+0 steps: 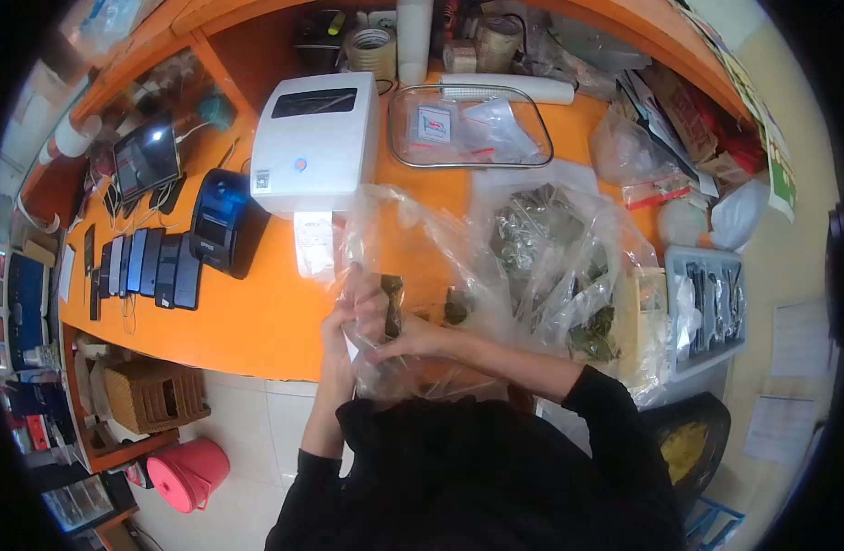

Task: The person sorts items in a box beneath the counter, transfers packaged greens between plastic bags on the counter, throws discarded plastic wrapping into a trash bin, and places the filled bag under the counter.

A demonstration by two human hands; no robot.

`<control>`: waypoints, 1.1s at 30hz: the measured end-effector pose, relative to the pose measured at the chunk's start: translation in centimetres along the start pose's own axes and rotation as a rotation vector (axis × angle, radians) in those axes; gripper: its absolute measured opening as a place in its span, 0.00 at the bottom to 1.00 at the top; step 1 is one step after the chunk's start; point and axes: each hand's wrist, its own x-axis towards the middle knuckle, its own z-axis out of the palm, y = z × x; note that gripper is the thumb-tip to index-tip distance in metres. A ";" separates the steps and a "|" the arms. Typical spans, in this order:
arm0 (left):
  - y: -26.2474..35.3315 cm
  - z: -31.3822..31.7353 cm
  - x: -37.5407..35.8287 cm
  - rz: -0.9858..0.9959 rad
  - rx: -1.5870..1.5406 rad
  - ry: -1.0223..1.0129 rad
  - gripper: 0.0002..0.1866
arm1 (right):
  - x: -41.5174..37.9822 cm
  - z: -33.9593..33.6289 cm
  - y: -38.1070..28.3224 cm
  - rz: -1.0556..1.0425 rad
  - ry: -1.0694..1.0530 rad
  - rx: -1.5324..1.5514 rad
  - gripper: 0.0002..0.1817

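A large clear plastic bag (422, 225) lies at the front edge of the orange desk. My left hand (359, 308) has its fingers curled in the plastic on the bag's left side. Just below and to the right, my right hand (413, 340) pinches the same plastic near its lower edge. Between the two hands a small dark green-brown packet (391, 303) shows; whether either hand touches it is hidden by the film. Another dark green piece (456, 305) sits to the right of it. Farther right rests a second clear bag (541, 230) with dark green packets inside.
A white label printer (316, 138) stands behind my hands, its printed paper (313, 243) hanging forward. To its left are a dark blue printer (222, 220) and several phones (146, 262). A wire basket (472, 163) is at the back; a grey tray (704, 363) is right.
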 end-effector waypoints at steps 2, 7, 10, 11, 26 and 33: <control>-0.5 0.3 0.4 -0.011 -0.177 -0.132 0.29 | -0.3 -1.0 0.8 -0.050 0.017 -0.210 0.31; 0.8 2.7 0.2 0.020 0.165 -0.267 0.31 | -2.7 -1.5 3.1 -0.029 0.342 -0.921 0.38; 1.3 5.3 -0.5 0.030 0.635 -0.198 0.34 | -2.1 0.7 0.5 0.255 0.190 -1.203 0.35; 1.5 5.9 -0.7 0.057 0.728 -0.205 0.36 | -2.0 0.8 0.5 0.279 0.185 -1.112 0.34; 4.0 6.5 -2.6 0.130 1.601 0.001 0.37 | -21.3 -4.7 -20.8 -0.130 1.013 -0.736 0.32; 2.8 7.5 -1.6 0.102 1.611 -0.049 0.40 | -21.8 -7.8 -12.8 0.301 0.874 -1.483 0.40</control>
